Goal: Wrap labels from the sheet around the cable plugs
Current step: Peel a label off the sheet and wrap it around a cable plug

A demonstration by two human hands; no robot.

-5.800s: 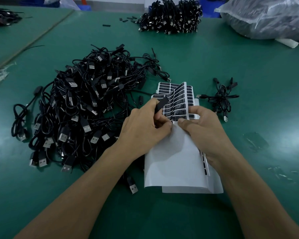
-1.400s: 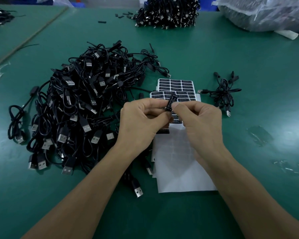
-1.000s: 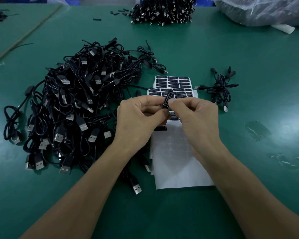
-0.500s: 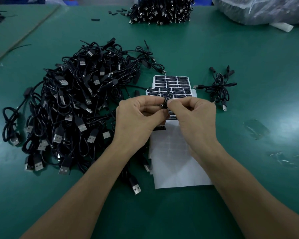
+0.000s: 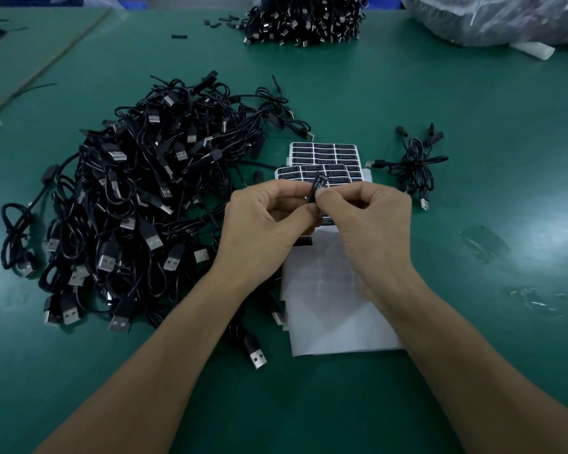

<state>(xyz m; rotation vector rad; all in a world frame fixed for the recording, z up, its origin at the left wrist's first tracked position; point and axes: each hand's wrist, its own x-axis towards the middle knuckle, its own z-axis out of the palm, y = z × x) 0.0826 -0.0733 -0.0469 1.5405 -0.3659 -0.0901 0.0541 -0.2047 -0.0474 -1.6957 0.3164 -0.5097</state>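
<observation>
Black label (image 5: 317, 184) has come off the sheet (image 5: 336, 157) and now stands just above it; your left hand (image 5: 266, 224) and right hand (image 5: 371, 221) both pinch it. Wrapping judged begun; plug hidden.

The left forearm (image 5: 164, 365) comes in from the lower left of the frame and the right forearm (image 5: 456, 348) from the lower right. The left hand (image 5: 266, 221) and the right hand (image 5: 371, 221) meet at the centre with fingers curled. Both pinch one plug (image 5: 317, 186) between thumb and forefinger.
</observation>
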